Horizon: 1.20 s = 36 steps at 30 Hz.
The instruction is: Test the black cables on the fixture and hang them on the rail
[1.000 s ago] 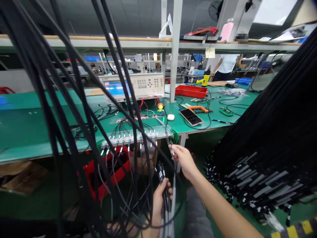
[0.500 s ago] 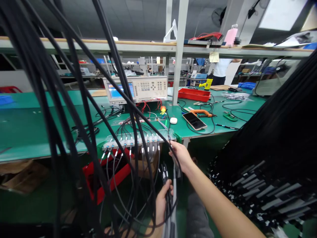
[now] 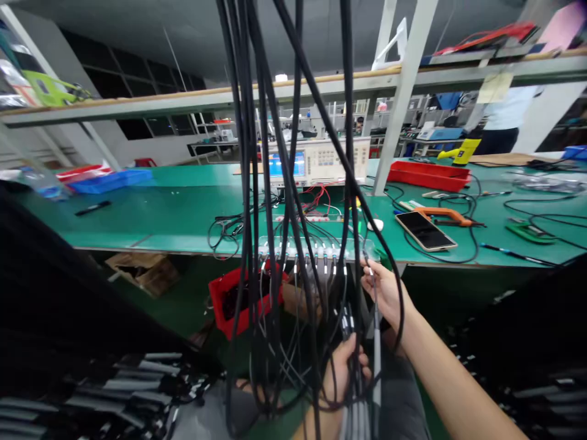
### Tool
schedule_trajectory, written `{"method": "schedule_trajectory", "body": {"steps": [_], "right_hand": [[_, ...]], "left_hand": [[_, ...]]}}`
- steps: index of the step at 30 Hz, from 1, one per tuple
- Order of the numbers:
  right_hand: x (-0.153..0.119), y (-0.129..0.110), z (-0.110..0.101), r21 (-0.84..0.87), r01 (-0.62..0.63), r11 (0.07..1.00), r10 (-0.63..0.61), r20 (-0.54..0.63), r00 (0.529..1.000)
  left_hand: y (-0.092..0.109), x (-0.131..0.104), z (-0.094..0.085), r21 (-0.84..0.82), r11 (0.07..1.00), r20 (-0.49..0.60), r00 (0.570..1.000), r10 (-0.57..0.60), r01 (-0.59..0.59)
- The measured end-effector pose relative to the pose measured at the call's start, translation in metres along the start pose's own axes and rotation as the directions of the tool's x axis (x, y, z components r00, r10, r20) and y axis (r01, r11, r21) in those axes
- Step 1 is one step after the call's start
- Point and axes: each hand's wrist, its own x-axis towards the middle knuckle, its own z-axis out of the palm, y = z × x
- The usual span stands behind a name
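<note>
My right hand (image 3: 383, 287) pinches a single cable (image 3: 372, 284) just below the right end of a clear connector strip (image 3: 302, 249) at the bench's front edge. Whether that cable's tip is inside the strip is hidden by my fingers. Several cables with white labels and blue tips hang from the strip in a row. Lower down, my left hand (image 3: 343, 366) is closed around a bundle of cables (image 3: 349, 321), their labelled ends pointing up. Long black cables (image 3: 247, 153) hang from above, in front of the strip and partly across my left hand.
On the green bench (image 3: 183, 214) are a test instrument (image 3: 337, 160), a phone (image 3: 425, 230), an orange clamp (image 3: 447, 215), a red tray (image 3: 428, 176) and a yellow tool (image 3: 461, 153). Below stand a red bin (image 3: 224, 311) and a cardboard box (image 3: 147, 272). Dark cable masses hang at both sides.
My view has turned left, so the bench and both hands appear further right. My right hand stays at the strip's right end, and my left hand still grips the bundle.
</note>
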Motion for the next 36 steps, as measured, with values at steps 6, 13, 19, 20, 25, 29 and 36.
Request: {"method": "schedule_trajectory", "body": {"steps": [6,13,19,20,25,29,36], "right_hand": [[-0.006,-0.007,0.003,-0.045,-0.038,0.998,0.037,-0.004,0.999],[-0.004,-0.01,0.005,-0.093,-0.086,0.992,0.086,-0.005,0.996],[0.0,-0.008,0.005,-0.11,-0.085,0.99,0.085,-0.01,0.996],[0.001,-0.008,0.004,-0.115,-0.082,0.99,0.081,-0.014,0.997],[0.005,-0.009,0.005,-0.128,-0.06,0.99,0.059,-0.009,0.998],[0.001,-0.013,0.004,-0.174,-0.035,0.984,0.037,0.008,0.999],[-0.033,0.012,-0.024,-0.368,-0.12,0.922,0.178,0.127,0.976]], "left_hand": [[0.003,0.001,-0.005,-0.158,0.987,-0.032,0.999,0.0,-0.005],[0.01,-0.005,-0.003,-0.159,0.986,-0.054,0.998,0.036,-0.044],[0.015,-0.008,-0.005,-0.083,0.991,-0.119,0.988,0.098,-0.108],[0.016,-0.009,-0.005,-0.07,0.991,-0.124,0.986,0.108,-0.117],[0.021,-0.012,0.0,-0.02,0.989,-0.107,0.984,0.141,-0.144],[0.024,-0.016,0.006,0.014,0.99,-0.083,0.986,0.143,-0.143],[0.031,-0.024,0.009,0.032,0.987,-0.082,0.984,0.158,-0.156]]}}
